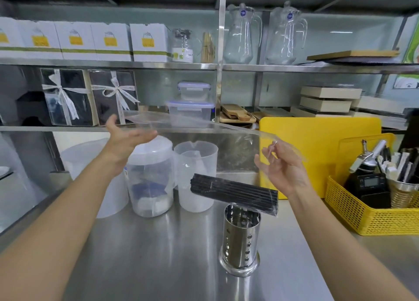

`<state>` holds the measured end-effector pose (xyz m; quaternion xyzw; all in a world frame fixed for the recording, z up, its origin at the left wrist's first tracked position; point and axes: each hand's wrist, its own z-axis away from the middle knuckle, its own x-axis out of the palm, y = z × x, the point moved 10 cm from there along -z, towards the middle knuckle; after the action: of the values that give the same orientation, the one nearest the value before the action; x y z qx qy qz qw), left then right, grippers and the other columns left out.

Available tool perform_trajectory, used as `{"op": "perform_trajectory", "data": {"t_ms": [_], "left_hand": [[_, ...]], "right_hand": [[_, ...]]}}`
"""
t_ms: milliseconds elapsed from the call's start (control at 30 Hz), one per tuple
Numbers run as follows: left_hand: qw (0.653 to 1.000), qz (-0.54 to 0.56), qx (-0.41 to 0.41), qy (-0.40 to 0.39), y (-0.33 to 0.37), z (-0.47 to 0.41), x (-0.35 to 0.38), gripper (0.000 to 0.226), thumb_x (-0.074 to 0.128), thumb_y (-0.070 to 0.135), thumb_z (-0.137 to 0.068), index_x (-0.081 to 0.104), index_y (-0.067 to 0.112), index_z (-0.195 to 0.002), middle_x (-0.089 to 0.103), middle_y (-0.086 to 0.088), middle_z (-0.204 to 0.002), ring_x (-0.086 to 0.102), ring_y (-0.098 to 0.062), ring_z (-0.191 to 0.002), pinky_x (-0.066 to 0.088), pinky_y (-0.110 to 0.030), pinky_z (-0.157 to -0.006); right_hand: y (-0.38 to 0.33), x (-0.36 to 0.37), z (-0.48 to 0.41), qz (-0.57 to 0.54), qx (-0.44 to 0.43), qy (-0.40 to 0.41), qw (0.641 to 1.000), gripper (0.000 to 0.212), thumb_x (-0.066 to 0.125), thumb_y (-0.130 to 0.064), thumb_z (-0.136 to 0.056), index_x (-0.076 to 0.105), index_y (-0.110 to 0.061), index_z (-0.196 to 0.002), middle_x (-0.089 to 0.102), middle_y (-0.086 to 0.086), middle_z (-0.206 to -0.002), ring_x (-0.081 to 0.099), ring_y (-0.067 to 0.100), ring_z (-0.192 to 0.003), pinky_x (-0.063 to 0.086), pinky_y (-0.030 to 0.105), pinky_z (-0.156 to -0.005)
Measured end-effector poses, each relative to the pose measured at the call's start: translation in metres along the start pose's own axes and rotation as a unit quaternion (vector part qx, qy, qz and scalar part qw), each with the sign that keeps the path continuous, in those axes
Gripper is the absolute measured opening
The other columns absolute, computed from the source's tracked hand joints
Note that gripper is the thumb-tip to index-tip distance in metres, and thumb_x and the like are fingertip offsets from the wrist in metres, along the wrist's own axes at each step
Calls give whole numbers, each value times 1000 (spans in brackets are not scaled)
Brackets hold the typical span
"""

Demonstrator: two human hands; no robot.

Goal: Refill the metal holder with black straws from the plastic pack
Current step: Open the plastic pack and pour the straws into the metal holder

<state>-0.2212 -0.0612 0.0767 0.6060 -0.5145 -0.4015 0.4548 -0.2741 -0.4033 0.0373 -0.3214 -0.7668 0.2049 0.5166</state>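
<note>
Left of centre, the left hand (127,139) is open, palm under the clear plastic pack (192,126), which stretches right to the right hand (281,167), fingers loosely curled on its end. Lower centre, the black straws (233,193) lie crosswise on the metal holder (240,239), long axis left-right, nearer the right hand.

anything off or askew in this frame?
Yes. The bundle of black straws lies sideways across the rim of the metal holder, tilted and overhanging both sides, not standing inside it. Both hands, left and right, are raised on the clear plastic pack, so nothing steadies the bundle.
</note>
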Motion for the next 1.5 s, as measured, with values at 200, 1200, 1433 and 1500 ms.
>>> {"op": "perform_trajectory", "data": {"t_ms": [200,1200,1433,1500], "left_hand": [[996,9,-13,-85,-17,3,25,27,75,8,-69,67,18,-92,76,-7,-87,71,-13,-81,43,-41,-98],[995,30,14,-94,25,9,85,8,65,3,-81,63,11,-77,69,5,-53,64,-4,-49,56,-20,-58],[994,67,-7,-90,11,9,90,11,66,5,-79,63,16,-77,70,6,-56,65,-4,-52,56,-18,-61],[993,72,-5,-90,12,10,90,12,66,4,-79,63,16,-77,70,6,-55,65,-4,-52,55,-18,-62]], "right_hand": [[-6,-18,-1,124,14,37,992,38,89,-35,-43,67,-20,-70,65,-6,-64,67,12,-73,56,26,-69],[16,-118,57,252,77,289,920,11,54,-11,-89,62,-18,-84,65,1,-94,53,20,-102,34,35,-85],[-29,-98,53,274,-45,286,917,27,40,-25,-98,50,-22,-73,68,-7,-64,62,15,-80,32,38,-77],[-42,-90,53,271,-72,284,917,26,40,-28,-97,50,-24,-74,66,-7,-66,63,15,-78,36,36,-74]]}}
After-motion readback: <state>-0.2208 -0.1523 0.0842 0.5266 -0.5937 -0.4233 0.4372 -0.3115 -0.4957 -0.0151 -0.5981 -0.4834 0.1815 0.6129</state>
